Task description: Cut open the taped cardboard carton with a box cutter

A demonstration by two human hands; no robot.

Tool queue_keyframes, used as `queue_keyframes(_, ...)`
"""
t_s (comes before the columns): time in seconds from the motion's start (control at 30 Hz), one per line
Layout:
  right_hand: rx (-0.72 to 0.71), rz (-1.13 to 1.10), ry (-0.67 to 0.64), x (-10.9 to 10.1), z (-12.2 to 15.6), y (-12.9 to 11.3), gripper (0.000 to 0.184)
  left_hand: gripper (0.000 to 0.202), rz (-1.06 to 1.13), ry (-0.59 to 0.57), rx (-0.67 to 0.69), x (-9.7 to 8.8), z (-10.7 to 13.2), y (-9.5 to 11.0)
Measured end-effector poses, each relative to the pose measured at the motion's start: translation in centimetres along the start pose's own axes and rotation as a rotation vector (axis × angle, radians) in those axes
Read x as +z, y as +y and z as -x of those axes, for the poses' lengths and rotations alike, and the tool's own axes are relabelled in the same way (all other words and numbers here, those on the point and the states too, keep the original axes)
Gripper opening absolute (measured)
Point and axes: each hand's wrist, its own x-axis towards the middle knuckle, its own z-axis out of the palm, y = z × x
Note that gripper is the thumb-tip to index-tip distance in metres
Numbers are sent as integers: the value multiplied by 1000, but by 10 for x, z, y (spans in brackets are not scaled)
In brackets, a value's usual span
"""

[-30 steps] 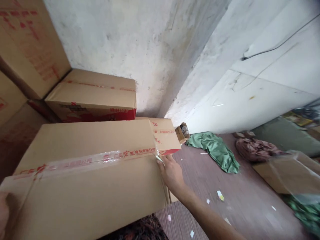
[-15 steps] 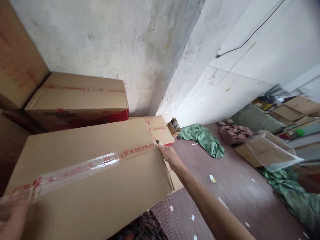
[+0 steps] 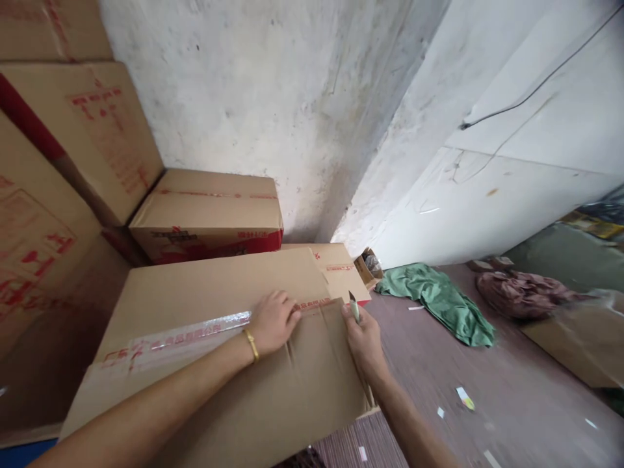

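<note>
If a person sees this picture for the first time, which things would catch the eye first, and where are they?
First comes the large cardboard box in the foreground, sealed with printed tape, with the left hand pressing on its top. At its right edge, the right hand holds a small blade. More stacked boxes stand behind at the left against the wall, and a green cloth lies on the floor at the right.
</note>
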Motion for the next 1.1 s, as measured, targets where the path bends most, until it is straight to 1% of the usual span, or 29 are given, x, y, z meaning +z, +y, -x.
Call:
queue_keyframes(0.07,-30,22,6,-2,4,-5,44,37,-8,-27,-27,2,-9,11)
queue_keyframes(0.13,-61,47,37,-4,8,-8,44,40,-30,-50,-53,3,-16,17)
queue_keyframes(0.2,-80,64,65,-5,12,-11,45,43,-60,-83,-62,1,-19,19)
queue_keyframes(0.33,-62,81,80,-6,17,-11,50,47,-85,-127,-52,-8,-20,20)
queue_keyframes(0.5,-40,53,62,-7,18,-12,45,53,-124,-229,-66,-18,-24,24)
queue_keyframes(0.6,-28,36,61,-9,18,-14,43,60,-117,-235,-72,-19,-26,27)
queue_keyframes(0.77,-12,27,73,-12,21,-15,48,66,-101,-183,-112,-14,-18,29)
queue_keyframes(0.87,-14,13,68,-14,23,-13,51,63,-67,-162,-64,-14,-10,28)
queue_keyframes(0.93,-11,-2,57,-15,23,-9,52,54,-67,-175,-38,-14,-5,28)
queue_keyframes(1.03,-6,50,33,-18,18,-7,51,41,-99,-239,-69,-13,-4,28)
queue_keyframes(1.1,-100,165,76,-20,12,-11,50,38,-128,-246,-112,-10,-6,31)
